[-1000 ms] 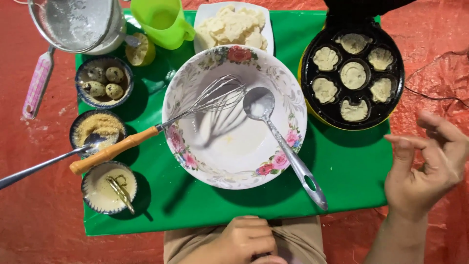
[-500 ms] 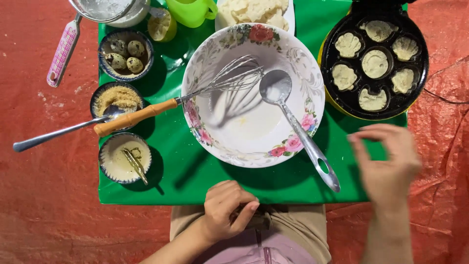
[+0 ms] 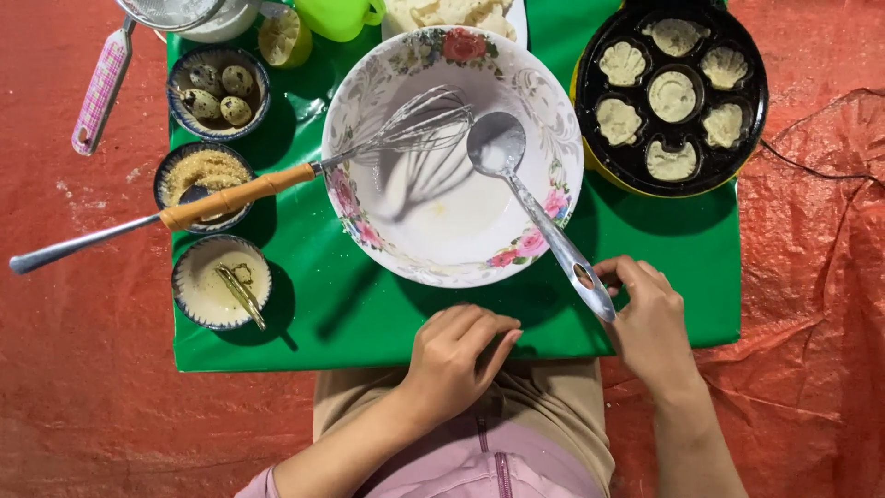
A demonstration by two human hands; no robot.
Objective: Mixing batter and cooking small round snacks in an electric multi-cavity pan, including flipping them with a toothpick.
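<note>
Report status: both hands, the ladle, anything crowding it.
Right hand at ladle handle tip, grip unclear. Left hand empty on green mat. Whisk shares the bowl.

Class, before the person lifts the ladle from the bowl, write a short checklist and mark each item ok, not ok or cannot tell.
1. Right hand at the ladle handle end: ok.
2. Fingers closed firmly round the handle: cannot tell.
3. Left hand clear of the floral bowl: ok.
4. Whisk lying apart from the ladle: ok.
5. Moulds in the black pan free for batter: not ok, all appear filled.
</note>
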